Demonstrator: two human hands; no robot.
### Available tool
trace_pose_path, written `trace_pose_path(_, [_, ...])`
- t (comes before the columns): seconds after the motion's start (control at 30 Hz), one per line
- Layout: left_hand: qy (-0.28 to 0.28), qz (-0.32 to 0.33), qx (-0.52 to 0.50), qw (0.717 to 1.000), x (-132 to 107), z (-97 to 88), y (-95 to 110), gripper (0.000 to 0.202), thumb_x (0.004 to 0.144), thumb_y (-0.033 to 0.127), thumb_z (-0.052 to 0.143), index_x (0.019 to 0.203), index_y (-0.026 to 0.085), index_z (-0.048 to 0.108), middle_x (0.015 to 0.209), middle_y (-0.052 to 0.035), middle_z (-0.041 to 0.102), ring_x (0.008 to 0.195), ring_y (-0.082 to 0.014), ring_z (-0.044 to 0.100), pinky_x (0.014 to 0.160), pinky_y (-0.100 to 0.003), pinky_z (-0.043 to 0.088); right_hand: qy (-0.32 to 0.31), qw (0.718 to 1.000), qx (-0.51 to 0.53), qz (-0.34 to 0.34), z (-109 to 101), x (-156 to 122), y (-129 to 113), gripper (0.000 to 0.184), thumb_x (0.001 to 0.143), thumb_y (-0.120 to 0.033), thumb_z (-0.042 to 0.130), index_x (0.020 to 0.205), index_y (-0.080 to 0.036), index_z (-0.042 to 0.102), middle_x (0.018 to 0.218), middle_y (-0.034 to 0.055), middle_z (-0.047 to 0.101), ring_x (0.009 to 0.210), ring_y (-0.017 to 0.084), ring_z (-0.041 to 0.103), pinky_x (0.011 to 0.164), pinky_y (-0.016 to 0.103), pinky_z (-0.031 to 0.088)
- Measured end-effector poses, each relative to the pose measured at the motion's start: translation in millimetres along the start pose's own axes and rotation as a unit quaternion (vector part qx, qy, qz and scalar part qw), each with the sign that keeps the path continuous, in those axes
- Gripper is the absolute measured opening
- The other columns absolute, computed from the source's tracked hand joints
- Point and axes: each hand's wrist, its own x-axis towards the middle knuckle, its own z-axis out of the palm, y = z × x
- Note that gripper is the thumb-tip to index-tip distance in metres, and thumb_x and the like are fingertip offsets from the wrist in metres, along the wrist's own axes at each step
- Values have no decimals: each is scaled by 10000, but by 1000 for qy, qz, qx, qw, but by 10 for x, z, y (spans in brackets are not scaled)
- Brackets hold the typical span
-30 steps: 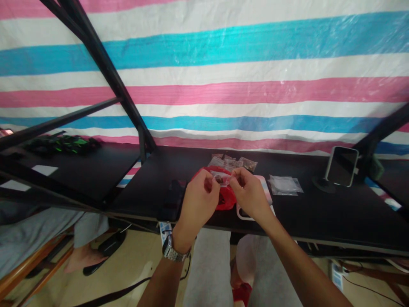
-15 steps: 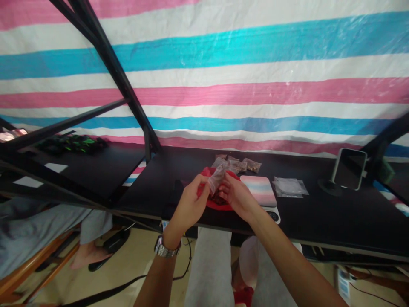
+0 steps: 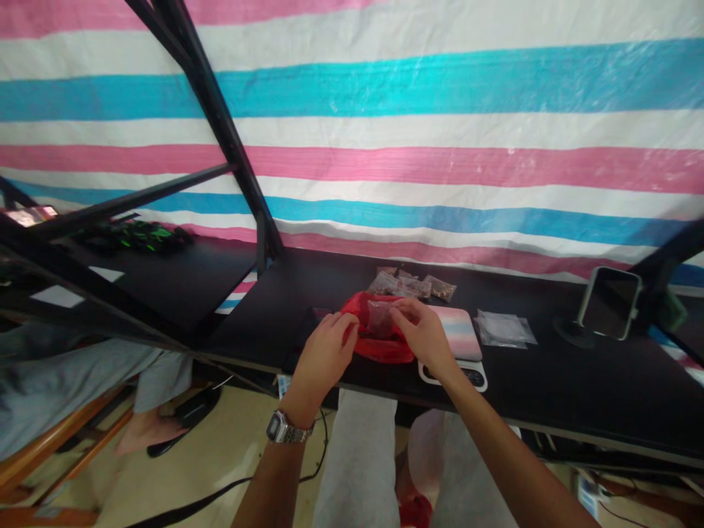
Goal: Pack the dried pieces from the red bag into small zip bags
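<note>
A red plastic bag [image 3: 385, 352] lies crumpled and open near the table's front edge. My left hand [image 3: 328, 350] is at its left side, fingers curled closed on the bag's rim. On the other side my right hand [image 3: 426, 334] pinches the right end of a small clear zip bag [image 3: 378, 315], which hangs over the red bag's mouth. Just behind lie several small zip bags with brown contents [image 3: 407, 284]. A white digital scale [image 3: 479, 379] with a pink-and-blue striped top [image 3: 459, 330] stands beside my right hand.
A stack of flat clear zip bags [image 3: 503, 328] lies right of the scale. Farther right, a phone [image 3: 610, 302] leans on a round black stand. A black metal frame [image 3: 223, 132] rises at the left, before a striped sheet [image 3: 440, 132]. Another person's leg [image 3: 159, 378] shows at lower left.
My left hand has let go of the small zip bag and moved to the red bag's left rim. The zip bag, in my right hand, is lower over the red bag.
</note>
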Motion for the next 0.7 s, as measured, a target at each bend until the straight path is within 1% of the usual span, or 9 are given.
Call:
trace_pose_path(0.07, [19,-9,-36,999,8,-34,37,205,1026,168,542,1063,215,738,1105,-92,787,1016,-257,736,956,-383,563,-18,1000,-15,-8,2,-8,-34,284,816,-491,719,856,-210,724,833,59,778,772,231,728,759,360,587])
trace_pose_path(0.13, [34,-29,-68,997,30,-63,90,242,1050,234,555,1227,208,718,1177,-99,796,1050,-252,756,976,-372,565,-29,999,-24,-14,11,-15,-60,305,846,-501,705,872,-202,755,838,64,788,775,234,736,768,367,597])
trace_pose_path(0.23, [29,-60,-57,996,85,-83,164,358,1066,324,573,1396,219,663,1192,-108,815,1023,-264,781,934,-365,577,-41,999,-22,-20,42,-19,-76,328,874,-518,701,920,-202,777,896,75,806,817,248,757,785,383,627])
trace_pose_path(0.4, [34,-53,-31,998,172,-66,187,240,1060,252,562,1078,254,801,1163,-72,833,1014,-259,785,887,-331,563,-47,998,-18,-27,64,-21,-46,323,926,-501,665,1006,-205,768,990,82,812,861,252,769,809,397,642])
trace_pose_path(0.47, [54,-60,-45,996,180,-57,168,232,1051,241,572,1066,250,803,1125,-65,837,972,-244,782,867,-318,558,-57,993,-90,-48,25,-41,-46,293,970,-426,636,1123,-208,757,1052,76,814,906,239,766,857,387,620])
trace_pose_path(0.53, [63,-69,-52,994,173,-51,150,238,1056,262,566,1079,241,802,1083,-67,839,901,-231,776,829,-311,554,-91,956,-267,-84,-39,-80,-65,260,1002,-324,614,1198,-219,749,1107,74,811,993,242,747,922,386,577])
trace_pose_path(0.6, [61,-78,-38,994,159,-44,144,255,1065,286,551,1099,242,801,1063,-71,837,871,-228,769,792,-306,545,-119,888,-431,-106,-111,-131,-91,223,1004,-244,613,1155,-213,773,1142,104,801,1105,290,702,988,428,520])
trace_pose_path(0.63, [58,-82,-27,995,151,-41,148,258,1065,292,551,1106,247,801,1064,-74,835,877,-231,768,781,-304,539,-122,863,-479,-107,-143,-156,-101,214,996,-217,617,1128,-206,785,1171,128,790,1158,324,669,1015,459,489])
trace_pose_path(0.7, [47,-89,-2,995,139,-35,168,243,1054,295,570,1095,256,806,1059,-80,831,884,-245,769,757,-305,528,-111,842,-519,-98,-192,-190,-105,233,980,-173,610,1124,-186,793,1216,175,761,1217,376,614,1033,499,445])
